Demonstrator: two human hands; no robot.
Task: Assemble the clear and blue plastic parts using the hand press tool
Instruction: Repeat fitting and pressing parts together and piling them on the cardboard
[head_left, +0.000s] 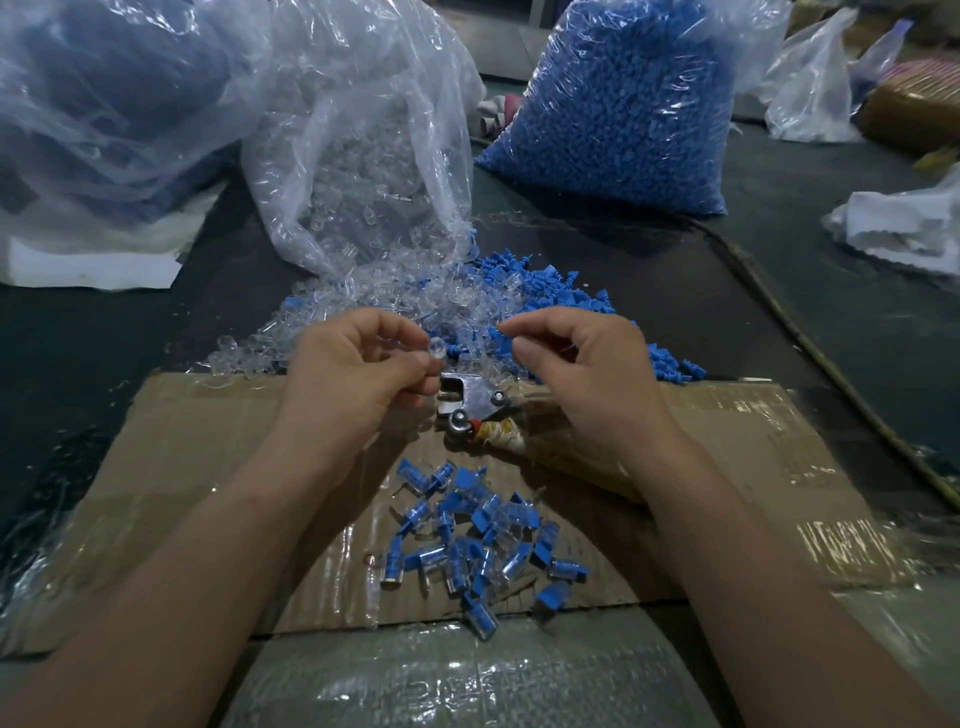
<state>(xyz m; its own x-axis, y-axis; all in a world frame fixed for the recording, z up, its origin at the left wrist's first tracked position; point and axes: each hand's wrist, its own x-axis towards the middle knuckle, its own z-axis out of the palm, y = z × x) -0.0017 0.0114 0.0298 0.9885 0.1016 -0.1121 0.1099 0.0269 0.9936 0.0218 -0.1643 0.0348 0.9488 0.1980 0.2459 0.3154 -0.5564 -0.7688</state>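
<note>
Both hands are up over the bench (857, 332) now, forearms coming in from the near edge. The left hand (358, 364) has a clear part (435, 347) pinched between thumb and fingertips, that grip closed on it and held just above the press (470, 400). The right hand (587, 374) sits beside it, a small gap between the two, index finger curled down toward the thumb. Whether that grip has anything in it, I can't tell from here. The press is a small metal tool lying on the cardboard (208, 441) directly below the hands, its taped handle running off under the right wrist. Just beyond the fingers is the clear pile (363, 301), spilling from the mouth of an open clear bag (363, 156), and touching it on the right is the blue pile (545, 291), the two mixing where they meet. Further back stands a blue bag (623, 104), packed full and upright. Nearer, between the two forearms, a loose heap of joined pieces (478, 540), clear with blue inside, lies on the tape-covered cardboard. Off to the far left there's another big plastic bag (104, 93), with a white foam block (88, 265) in front of it.
</note>
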